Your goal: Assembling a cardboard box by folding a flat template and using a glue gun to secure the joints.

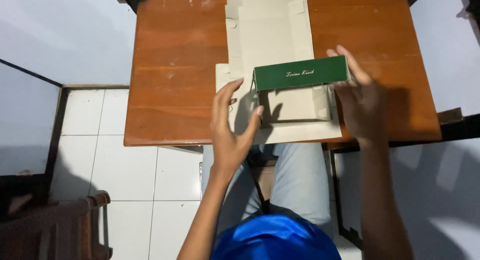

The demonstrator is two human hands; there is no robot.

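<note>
Between the two sets of fingers stands a folded-up green panel [300,73] of a flat cardboard box blank [272,35], raised on edge with its dark green printed face toward the person and pale script across it. That panel belongs to the grey-beige sheet, whose unfolded part stretches away from the fingertips toward the far edge of the wooden table [175,65], while a shorter part lies flat beneath and nearer than the palms, reaching the table's near edge. On the panel's right end, the right hand [361,102] rests with fingers [350,60] straight and close together, laid along the end of the strip and touching it, the thumb hidden behind the card. Just left of the panel's other end, the left hand [231,125] hovers over the flat card with fingers spread and slightly curled; the thumb tip [258,111] points toward the low side flap below the green strip, and whether it touches the card cannot be told. Neither hand is closed around anything. Under the wrists, past the table's near edge, the person's light trousers [300,175] and a shiny blue cloth [275,240] show, and to the left of the left forearm lies a white tiled floor [125,165] with a brown wooden chair [60,225] in the corner.
</note>
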